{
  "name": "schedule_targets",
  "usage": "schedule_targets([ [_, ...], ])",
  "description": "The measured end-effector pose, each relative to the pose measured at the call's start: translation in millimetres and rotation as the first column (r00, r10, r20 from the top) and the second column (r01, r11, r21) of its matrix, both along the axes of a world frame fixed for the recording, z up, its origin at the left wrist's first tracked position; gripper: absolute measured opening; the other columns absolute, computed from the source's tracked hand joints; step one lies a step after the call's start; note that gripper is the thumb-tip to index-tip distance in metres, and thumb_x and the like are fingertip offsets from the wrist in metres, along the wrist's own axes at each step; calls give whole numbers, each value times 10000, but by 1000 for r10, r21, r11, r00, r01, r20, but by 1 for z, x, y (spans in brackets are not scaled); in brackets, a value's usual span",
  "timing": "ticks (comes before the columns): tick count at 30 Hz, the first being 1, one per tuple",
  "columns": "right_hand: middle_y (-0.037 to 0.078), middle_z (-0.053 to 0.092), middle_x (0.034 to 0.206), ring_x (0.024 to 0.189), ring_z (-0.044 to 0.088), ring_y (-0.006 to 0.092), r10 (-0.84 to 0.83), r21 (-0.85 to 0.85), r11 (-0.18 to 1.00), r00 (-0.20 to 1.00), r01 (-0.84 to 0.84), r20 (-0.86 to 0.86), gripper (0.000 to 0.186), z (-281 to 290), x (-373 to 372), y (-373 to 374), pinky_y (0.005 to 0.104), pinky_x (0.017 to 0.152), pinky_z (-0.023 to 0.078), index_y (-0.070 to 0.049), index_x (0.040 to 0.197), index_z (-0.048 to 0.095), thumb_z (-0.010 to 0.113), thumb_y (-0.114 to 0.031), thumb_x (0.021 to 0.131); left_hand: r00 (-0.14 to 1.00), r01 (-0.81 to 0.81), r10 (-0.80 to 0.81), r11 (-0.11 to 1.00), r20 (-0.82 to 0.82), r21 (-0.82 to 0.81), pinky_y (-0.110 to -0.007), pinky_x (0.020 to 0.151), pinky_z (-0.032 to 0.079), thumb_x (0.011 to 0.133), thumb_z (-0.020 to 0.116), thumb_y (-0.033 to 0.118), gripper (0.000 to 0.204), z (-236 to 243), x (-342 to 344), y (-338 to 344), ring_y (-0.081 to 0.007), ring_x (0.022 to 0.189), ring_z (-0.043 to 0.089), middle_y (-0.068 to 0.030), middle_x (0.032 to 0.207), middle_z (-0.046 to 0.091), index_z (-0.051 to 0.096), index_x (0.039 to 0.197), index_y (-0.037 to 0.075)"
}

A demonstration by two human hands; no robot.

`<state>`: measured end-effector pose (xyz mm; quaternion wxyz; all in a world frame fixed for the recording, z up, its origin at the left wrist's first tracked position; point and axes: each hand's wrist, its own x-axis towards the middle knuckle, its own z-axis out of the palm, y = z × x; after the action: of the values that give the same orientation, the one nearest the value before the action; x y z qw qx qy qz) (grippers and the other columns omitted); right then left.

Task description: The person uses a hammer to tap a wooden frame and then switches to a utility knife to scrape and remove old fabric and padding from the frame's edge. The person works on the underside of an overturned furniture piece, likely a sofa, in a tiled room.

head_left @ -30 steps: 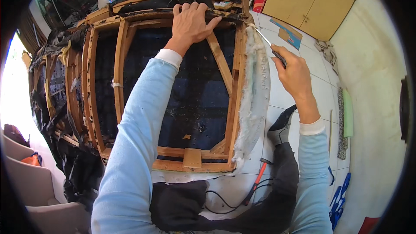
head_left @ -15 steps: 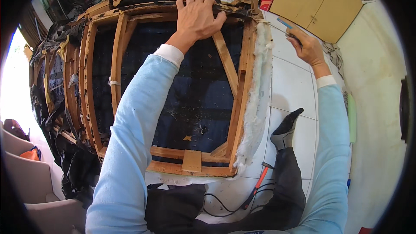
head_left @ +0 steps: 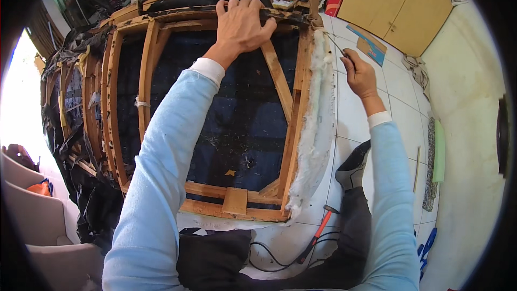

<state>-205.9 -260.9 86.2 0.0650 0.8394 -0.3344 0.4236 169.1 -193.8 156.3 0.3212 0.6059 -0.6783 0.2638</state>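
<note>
An upturned sofa frame (head_left: 288, 145) of bare wood, with black cloth across its inside, lies in front of me. My left hand (head_left: 240, 28) grips its far rail, fingers hooked over the edge and thumb to the right. My right hand (head_left: 360, 78) is closed round the dark handle of a thin metal-shafted tool (head_left: 338, 48), which looks like a screwdriver. Its shaft slants up and left toward the frame's far right corner; whether the tip touches cannot be made out. White padding (head_left: 314, 129) hangs along the frame's right side, just left of that hand.
A red-handled hammer (head_left: 318, 231) lies on the tiled floor by my leg, beside a black cable. Torn black cloth (head_left: 97, 205) hangs off the frame's left. Cardboard (head_left: 371, 48), a red can (head_left: 334, 2) and a yellow cabinet (head_left: 396, 5) are at the far right. Chairs (head_left: 35, 215) stand left.
My right hand has moved left and slightly nearer me, bringing the tool's shaft toward the frame's far right corner. My left hand keeps its hold on the rail.
</note>
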Motion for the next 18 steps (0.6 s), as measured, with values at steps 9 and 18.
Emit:
schedule_targets([
  [9,230,783,938,821,773,434,-55,370,929,973,-33,226,248,5,37,85,449,709,581,-42,1217,714,630,-263,1140,999,9,-8,1000,-38,28,-572,1187,320,996,614,523,558,3,3,2,-378,1210,644,-156,1235,747,733,1279,58],
  [18,229,726,857,736,704,340,19,272,950,901,-151,433,211,-112,63,37,429,702,550,-45,1246,685,630,-204,1119,998,41,-39,998,-54,41,-566,1183,322,1003,602,502,535,6,-4,3,-370,1233,632,-154,1230,737,725,1263,50],
])
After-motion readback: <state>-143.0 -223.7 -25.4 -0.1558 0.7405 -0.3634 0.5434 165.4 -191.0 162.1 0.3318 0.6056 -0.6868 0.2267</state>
